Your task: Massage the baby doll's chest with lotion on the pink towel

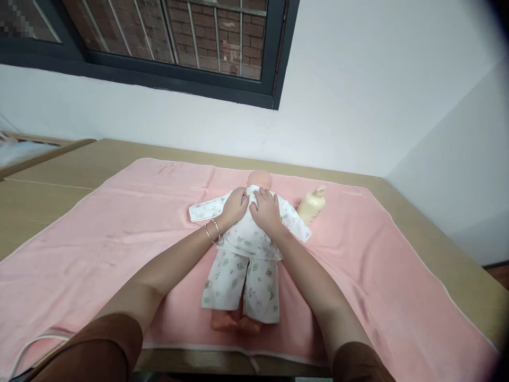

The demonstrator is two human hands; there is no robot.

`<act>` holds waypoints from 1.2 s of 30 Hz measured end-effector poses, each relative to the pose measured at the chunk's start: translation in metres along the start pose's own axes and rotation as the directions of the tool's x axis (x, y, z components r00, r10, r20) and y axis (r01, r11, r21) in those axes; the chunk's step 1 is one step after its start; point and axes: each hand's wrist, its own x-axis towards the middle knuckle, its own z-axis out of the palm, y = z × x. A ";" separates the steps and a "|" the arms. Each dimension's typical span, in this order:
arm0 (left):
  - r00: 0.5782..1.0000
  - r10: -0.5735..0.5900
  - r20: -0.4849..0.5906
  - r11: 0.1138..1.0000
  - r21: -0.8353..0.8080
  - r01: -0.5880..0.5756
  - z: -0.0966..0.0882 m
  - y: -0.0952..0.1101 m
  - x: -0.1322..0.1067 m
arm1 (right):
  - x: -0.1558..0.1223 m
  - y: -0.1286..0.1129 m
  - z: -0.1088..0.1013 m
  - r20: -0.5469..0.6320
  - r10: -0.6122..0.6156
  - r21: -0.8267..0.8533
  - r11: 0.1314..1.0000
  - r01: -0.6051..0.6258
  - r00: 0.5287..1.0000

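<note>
A baby doll (249,241) lies stretched out on a pink blanket (155,212), its head away from me and its bare feet toward me. It wears a white printed long-sleeved top and matching trousers. My left hand (235,206), with two bangles at the wrist, rests on the upper left of the doll's top. Beside it, my right hand (265,209) lies on the upper right, fingers spread over the fabric. Both hands are open and nearly touch at the thumbs. Which way the doll's face points is hard to tell.
A pale yellow pump bottle (312,206) lies tilted on the blanket by the doll's right-side sleeve. Under the blanket is a wooden table (59,175) against a white wall. A dark-framed window (178,69) with bars is above. A white cable (34,342) curves at the lower left.
</note>
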 end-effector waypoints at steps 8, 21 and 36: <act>0.966 -0.072 0.248 0.980 0.196 0.023 -0.013 0.026 0.032 | -0.021 0.002 -0.112 0.297 -0.139 0.129 0.986 0.105 0.945; 0.511 -0.171 0.843 -0.047 -0.525 0.850 0.036 0.184 0.040 | -0.023 0.080 -0.159 0.092 0.200 0.111 0.971 -0.210 0.975; 0.507 -0.214 0.835 -0.472 -0.543 0.694 0.058 0.192 0.044 | -0.001 0.079 -0.136 0.082 0.317 -0.351 0.896 -0.271 0.945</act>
